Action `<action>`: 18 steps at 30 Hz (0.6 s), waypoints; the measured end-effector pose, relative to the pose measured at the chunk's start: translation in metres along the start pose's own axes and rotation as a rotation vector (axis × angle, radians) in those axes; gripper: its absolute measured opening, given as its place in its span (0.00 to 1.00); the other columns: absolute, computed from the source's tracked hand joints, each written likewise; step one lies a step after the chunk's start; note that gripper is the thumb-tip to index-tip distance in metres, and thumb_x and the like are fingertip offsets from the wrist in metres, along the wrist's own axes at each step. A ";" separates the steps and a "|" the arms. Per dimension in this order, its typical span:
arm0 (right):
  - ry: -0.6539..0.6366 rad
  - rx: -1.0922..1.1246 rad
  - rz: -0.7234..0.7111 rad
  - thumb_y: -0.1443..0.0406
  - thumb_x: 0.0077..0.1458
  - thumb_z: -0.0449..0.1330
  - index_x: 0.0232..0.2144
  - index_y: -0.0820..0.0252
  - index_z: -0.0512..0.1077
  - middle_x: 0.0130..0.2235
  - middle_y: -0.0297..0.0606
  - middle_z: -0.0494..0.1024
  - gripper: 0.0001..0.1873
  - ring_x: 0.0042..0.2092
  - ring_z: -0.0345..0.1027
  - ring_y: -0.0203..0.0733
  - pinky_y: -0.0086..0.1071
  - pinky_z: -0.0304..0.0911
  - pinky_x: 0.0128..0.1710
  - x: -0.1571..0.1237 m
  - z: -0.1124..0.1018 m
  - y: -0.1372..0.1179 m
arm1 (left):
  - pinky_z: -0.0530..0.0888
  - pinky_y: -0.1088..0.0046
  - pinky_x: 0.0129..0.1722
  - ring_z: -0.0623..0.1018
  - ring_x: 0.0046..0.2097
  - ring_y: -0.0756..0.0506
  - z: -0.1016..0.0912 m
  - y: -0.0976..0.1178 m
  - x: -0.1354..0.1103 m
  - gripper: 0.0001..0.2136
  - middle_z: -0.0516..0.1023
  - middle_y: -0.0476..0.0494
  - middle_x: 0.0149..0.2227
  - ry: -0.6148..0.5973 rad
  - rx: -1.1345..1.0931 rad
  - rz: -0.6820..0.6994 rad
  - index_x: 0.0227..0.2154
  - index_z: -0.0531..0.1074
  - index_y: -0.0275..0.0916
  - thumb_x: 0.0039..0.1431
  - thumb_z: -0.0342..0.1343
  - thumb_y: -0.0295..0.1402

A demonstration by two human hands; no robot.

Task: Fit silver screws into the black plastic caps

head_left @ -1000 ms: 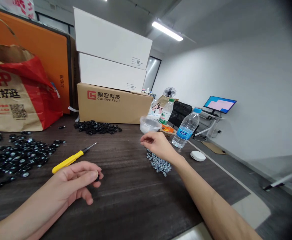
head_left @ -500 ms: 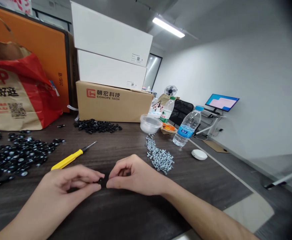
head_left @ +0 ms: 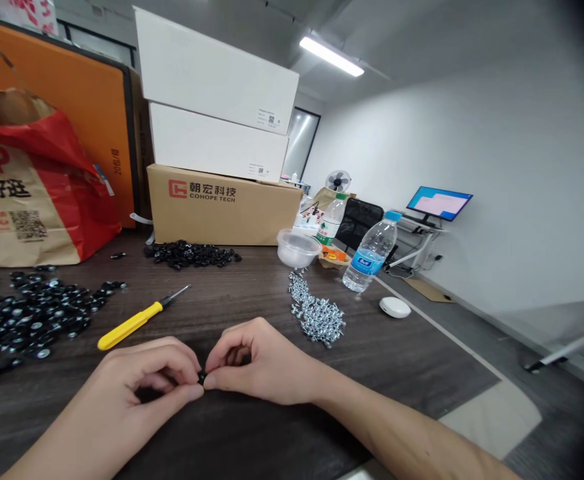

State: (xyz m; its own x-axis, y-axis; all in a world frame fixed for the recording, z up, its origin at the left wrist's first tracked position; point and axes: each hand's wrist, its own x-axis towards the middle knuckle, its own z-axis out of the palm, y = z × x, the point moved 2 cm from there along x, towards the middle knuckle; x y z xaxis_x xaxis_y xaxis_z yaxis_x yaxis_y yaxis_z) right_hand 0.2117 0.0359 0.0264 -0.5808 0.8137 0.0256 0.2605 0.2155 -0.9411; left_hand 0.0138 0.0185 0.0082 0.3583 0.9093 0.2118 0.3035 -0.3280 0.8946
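Note:
Between my two hands is a small black part [head_left: 202,377], mostly covered by fingertips. My left hand [head_left: 139,387] pinches it between thumb and fingers. From the other side, the closed thumb and fingertips of my right hand [head_left: 267,367] meet the same part; whether a screw sits in them is hidden. Just beyond my left hand lies a screwdriver [head_left: 131,327] with a yellow handle, its tip pointing away to the right. A heap of small silver screws [head_left: 323,321] lies past my right hand.
Black pieces with silver centres [head_left: 37,317] spread at the left; a pile of black parts [head_left: 192,255] lies before a cardboard box [head_left: 227,223]. A plastic tub [head_left: 299,250], a water bottle [head_left: 372,253] and a white oval case [head_left: 395,307] stand toward the right edge.
My right hand has moved left and closed the gap, so its fingertips now meet the black part in my left hand. The view has shifted slightly.

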 end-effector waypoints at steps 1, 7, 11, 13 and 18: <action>0.001 -0.023 -0.023 0.62 0.49 0.73 0.32 0.63 0.81 0.26 0.31 0.74 0.10 0.26 0.62 0.31 0.25 0.58 0.25 0.000 0.000 0.000 | 0.78 0.78 0.31 0.82 0.33 0.43 0.001 -0.005 0.000 0.06 0.83 0.46 0.31 0.005 -0.041 -0.057 0.24 0.80 0.44 0.50 0.68 0.38; 0.138 -0.283 -0.204 0.72 0.54 0.66 0.34 0.62 0.82 0.31 0.33 0.78 0.05 0.31 0.68 0.33 0.26 0.61 0.30 -0.003 -0.003 -0.015 | 0.80 0.72 0.36 0.83 0.33 0.42 0.003 -0.022 0.004 0.16 0.85 0.46 0.32 0.040 -0.268 -0.256 0.36 0.83 0.42 0.42 0.73 0.40; 0.285 -0.414 -0.310 0.73 0.57 0.63 0.34 0.64 0.82 0.31 0.36 0.80 0.06 0.32 0.71 0.35 0.27 0.64 0.33 -0.006 -0.009 -0.023 | 0.77 0.73 0.32 0.82 0.29 0.44 0.000 -0.022 0.006 0.15 0.84 0.47 0.25 0.089 -0.373 -0.341 0.34 0.84 0.42 0.41 0.72 0.40; 0.330 -0.434 -0.327 0.73 0.57 0.63 0.34 0.64 0.81 0.32 0.37 0.81 0.06 0.31 0.71 0.35 0.28 0.65 0.34 -0.007 -0.011 -0.023 | 0.77 0.72 0.31 0.82 0.29 0.44 0.000 -0.021 0.006 0.13 0.84 0.47 0.24 0.104 -0.410 -0.348 0.31 0.84 0.42 0.39 0.72 0.39; 0.362 -0.368 -0.296 0.72 0.56 0.65 0.36 0.62 0.79 0.33 0.35 0.81 0.05 0.32 0.71 0.35 0.27 0.67 0.35 -0.006 -0.010 -0.021 | 0.78 0.69 0.35 0.84 0.32 0.41 -0.002 -0.017 0.006 0.14 0.86 0.45 0.28 0.130 -0.437 -0.388 0.32 0.83 0.43 0.38 0.73 0.38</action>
State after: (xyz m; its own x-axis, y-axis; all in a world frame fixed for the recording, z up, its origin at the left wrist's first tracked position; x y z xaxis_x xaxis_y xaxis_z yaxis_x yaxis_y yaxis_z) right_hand 0.2178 0.0320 0.0492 -0.3867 0.8090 0.4428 0.4156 0.5815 -0.6994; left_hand 0.0090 0.0303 -0.0055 0.1748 0.9745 -0.1410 -0.0102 0.1450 0.9894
